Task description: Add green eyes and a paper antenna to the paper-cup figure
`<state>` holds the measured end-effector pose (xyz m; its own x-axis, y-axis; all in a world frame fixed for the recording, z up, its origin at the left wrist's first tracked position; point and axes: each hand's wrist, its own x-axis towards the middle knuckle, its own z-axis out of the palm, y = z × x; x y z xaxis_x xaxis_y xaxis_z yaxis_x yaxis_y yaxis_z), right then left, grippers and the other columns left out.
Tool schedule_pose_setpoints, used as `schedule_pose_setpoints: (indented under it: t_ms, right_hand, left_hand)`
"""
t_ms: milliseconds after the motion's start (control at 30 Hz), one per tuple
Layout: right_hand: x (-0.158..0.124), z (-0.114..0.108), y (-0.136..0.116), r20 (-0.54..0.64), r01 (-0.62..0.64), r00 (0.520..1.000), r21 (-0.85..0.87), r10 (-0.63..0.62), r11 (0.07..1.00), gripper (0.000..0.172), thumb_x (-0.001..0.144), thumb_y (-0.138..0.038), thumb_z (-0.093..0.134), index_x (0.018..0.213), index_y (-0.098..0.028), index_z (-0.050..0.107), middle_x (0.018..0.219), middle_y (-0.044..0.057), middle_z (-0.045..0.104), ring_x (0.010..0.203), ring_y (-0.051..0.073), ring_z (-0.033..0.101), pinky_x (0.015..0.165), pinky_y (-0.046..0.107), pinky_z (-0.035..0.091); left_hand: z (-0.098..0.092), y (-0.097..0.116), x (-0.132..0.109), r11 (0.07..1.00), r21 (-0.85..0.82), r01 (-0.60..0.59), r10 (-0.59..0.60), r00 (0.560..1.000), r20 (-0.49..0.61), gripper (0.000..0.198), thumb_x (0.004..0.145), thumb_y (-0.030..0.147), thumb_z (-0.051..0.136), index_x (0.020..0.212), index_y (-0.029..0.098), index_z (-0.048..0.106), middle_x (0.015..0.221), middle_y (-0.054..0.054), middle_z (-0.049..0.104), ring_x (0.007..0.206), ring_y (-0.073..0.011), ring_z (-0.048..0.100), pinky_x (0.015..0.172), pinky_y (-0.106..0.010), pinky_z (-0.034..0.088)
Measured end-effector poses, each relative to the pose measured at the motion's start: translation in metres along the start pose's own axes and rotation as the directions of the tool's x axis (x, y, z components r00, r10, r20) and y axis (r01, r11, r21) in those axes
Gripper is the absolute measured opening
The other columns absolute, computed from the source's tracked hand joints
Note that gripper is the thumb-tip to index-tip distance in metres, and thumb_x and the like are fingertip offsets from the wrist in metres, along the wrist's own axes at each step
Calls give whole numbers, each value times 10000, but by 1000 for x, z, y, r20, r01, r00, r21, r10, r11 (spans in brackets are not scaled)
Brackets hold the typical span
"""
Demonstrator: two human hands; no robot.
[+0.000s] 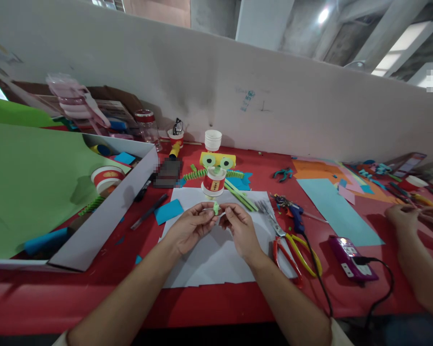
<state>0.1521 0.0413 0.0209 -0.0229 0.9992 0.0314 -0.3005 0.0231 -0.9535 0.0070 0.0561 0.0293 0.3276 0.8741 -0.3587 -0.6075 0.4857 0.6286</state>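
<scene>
Between my left hand (194, 225) and my right hand (239, 230) is a small green folded paper strip (216, 208), pleated like a spring. The fingertips of both hands pinch it above a white paper sheet (209, 266). Just beyond stands a red and white paper cup figure (214, 184) with pleated green arms (195, 175) and a yellow paper roll (218, 159) bearing two round eyes. Flat green paper strips (241, 195) lie beside the cup. A blue paper piece (169, 211) rests left of my left hand.
Scissors (279, 233) with red and yellow handles lie at my right, near a blue glue gun (296, 217) and a purple corded box (351, 259). A white box (104, 216) with green paper fills the left. Another person's hands (404, 221) are at far right.
</scene>
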Motion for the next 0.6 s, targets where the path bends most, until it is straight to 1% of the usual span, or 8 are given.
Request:
schedule_pose_setpoints:
  t_ms: [167,300,400,500,600]
  right_hand:
    - [0,-1,1,11,-11,1000,-8,11,1000,223,780,-392,664,886,-196,672,736,-10,616,578,103,534,539,238,407]
    - [0,0,0,10,-26,1000,-1,26,1000,229,761,-391,680,874,-193,669,703,-13,614,578,108,546,520,230,420]
    - [-1,0,-1,11,-35,999,-4,35,999,228,755,-392,682,868,-195,665,657,-16,607,572,116,550,500,228,421]
    - [-1,0,-1,11,-44,999,-5,44,999,222,761,-386,676,870,-194,664,653,-13,611,570,116,555,496,228,421]
    - [-1,-1,-1,24,-41,999,-8,41,999,220,773,-381,665,886,-192,672,669,-12,612,576,111,558,503,226,418]
  left_hand:
    - [1,-3,0,982,138,-126,124,992,27,283,608,82,795,855,146,673,757,-2,665,657,-79,635,648,-172,515]
    - [0,-4,0,957,229,-179,178,984,22,323,575,136,816,864,160,673,730,8,649,641,-86,609,641,-200,486]
    - [0,-5,0,919,304,-252,260,966,17,313,570,146,813,848,172,670,738,8,649,661,-96,595,635,-208,464]
    - [2,-5,0,886,339,-317,334,942,9,296,557,151,816,814,176,671,763,9,646,698,-105,587,660,-216,460]
    - [4,-5,-1,876,345,-337,363,932,-10,304,527,158,830,785,177,670,755,15,638,698,-107,578,658,-217,455]
